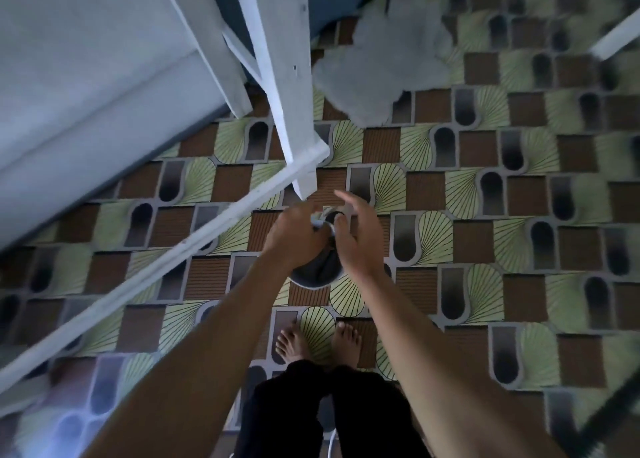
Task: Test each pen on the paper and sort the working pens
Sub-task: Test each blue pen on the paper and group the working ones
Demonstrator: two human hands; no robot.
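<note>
Pens are not showing plainly; they may be sitting inside the dark bundle (pixel 317 272) that the left hand (pixel 294 239) is gripping with curled fingers above the patterned floor (pixel 485 249). The right hand (pixel 356 237) is hovering beside it, fingers loosely spread. The bundle looks soft and light; supporting it underneath seems wise.

The patterned sheet floor covering (pixel 485 180) repeats brown ribbed squares, pale green fans lined in black, and grey-to-black rounded shapes. Its irregular bare patch (pixel 381 59) is plain grey. The painted wooden frame (pixel 284 76) is white, the cloth trousers (pixel 363 416) black, the round object (pixel 317 270) dark grey.
</note>
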